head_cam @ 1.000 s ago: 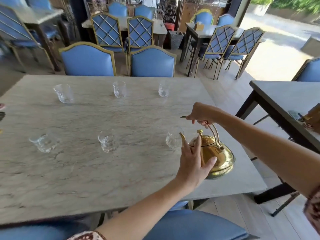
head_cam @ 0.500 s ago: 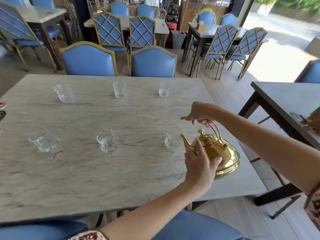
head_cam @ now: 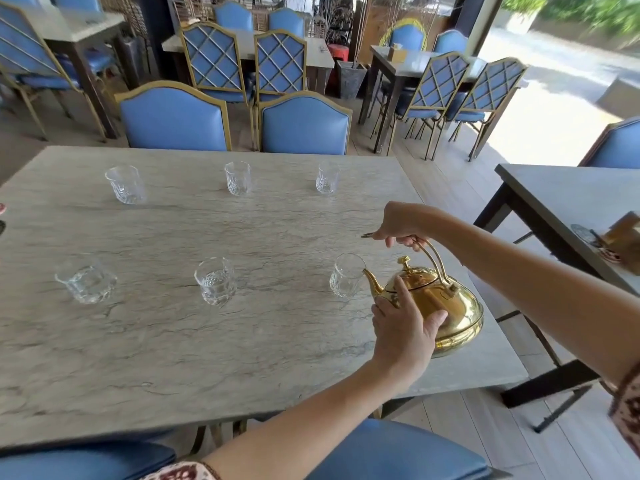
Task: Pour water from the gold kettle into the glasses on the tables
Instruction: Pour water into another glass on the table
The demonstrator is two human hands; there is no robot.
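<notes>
The gold kettle (head_cam: 446, 306) hangs tilted over the marble table's (head_cam: 173, 358) right end. My right hand (head_cam: 398, 225) grips its arched handle from above. My left hand (head_cam: 403, 327) presses flat against the kettle's near side, fingers on the body below the lid. The spout tip sits at the rim of the near right glass (head_cam: 346, 275). Two more glasses stand in the near row, the middle glass (head_cam: 215, 280) and the left glass (head_cam: 86, 282), both holding water. Three glasses stand in the far row, with the far right glass (head_cam: 327, 178) closest to the kettle.
Blue chairs with gold frames (head_cam: 304, 124) line the table's far side, and blue seats (head_cam: 398, 455) sit below me at the near edge. A second dark-legged table (head_cam: 554, 192) stands to the right with a wooden holder (head_cam: 623, 233) on it.
The kettle has lifted off the table and shifted slightly right, spout now at the near right glass's rim. My left hand has slid lower along the kettle's side.
</notes>
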